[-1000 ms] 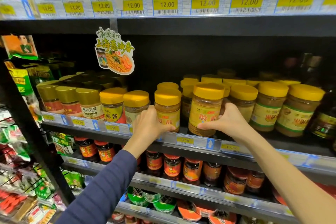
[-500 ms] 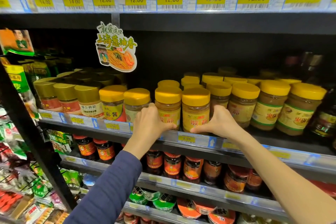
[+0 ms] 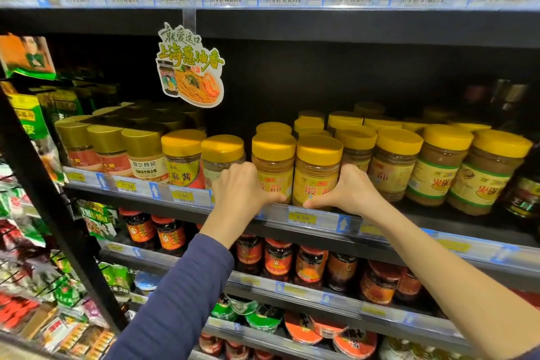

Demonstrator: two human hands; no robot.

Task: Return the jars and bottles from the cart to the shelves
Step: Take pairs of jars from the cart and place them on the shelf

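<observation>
Two yellow-lidded jars of tan paste stand side by side at the front of the middle shelf [image 3: 380,235]. My left hand [image 3: 242,193] wraps the left jar [image 3: 273,161] from its left side, thumb across the base. My right hand [image 3: 347,193] grips the right jar [image 3: 317,166] from its right side, thumb under its label. Both jars stand upright on the shelf and nearly touch each other. The cart is out of view.
More yellow-lidded jars [image 3: 438,166] fill the shelf to the right and behind; gold-lidded jars [image 3: 143,152] stand to the left. A noodle sign [image 3: 190,67] hangs above. Red-labelled sauce jars [image 3: 277,260] line the shelf below. Hanging packets [image 3: 26,242] crowd the left.
My right hand has lowered its jar from above the shelf and set it down next to the left jar. My left hand has stayed on its jar.
</observation>
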